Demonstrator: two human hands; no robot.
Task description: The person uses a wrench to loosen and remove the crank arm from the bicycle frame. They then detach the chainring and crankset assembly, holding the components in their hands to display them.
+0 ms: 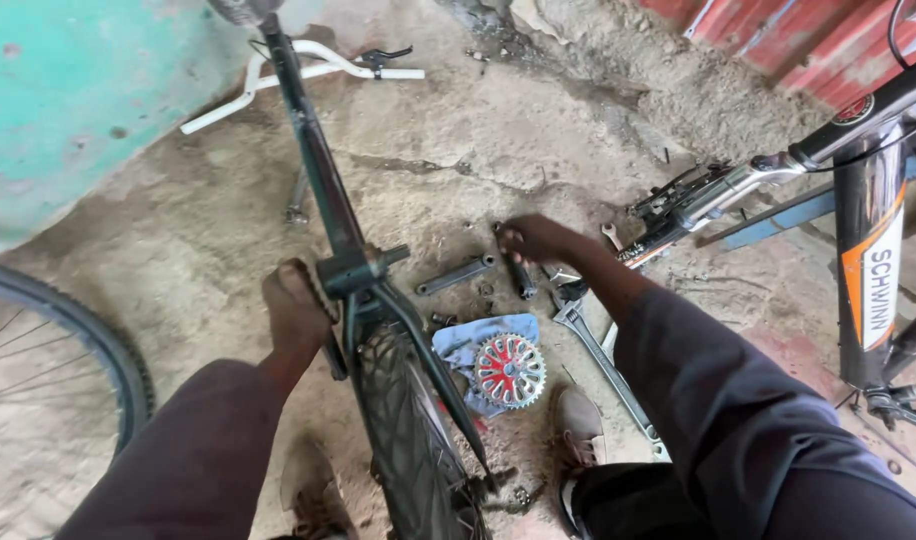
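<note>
Bicycle frame upside down on the dirt floor, its bottom bracket just right of the left hand — fingers curled against the frame there, grip partly hidden. Right of the bracket, right hand down on a dark crank arm — closed or not, cannot tell. Below-right of the bracket, red chainring on blue cloth.

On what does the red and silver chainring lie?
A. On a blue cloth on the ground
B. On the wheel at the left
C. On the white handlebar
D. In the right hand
A: the chainring rests on a blue cloth spread on the dirt ground.
</note>
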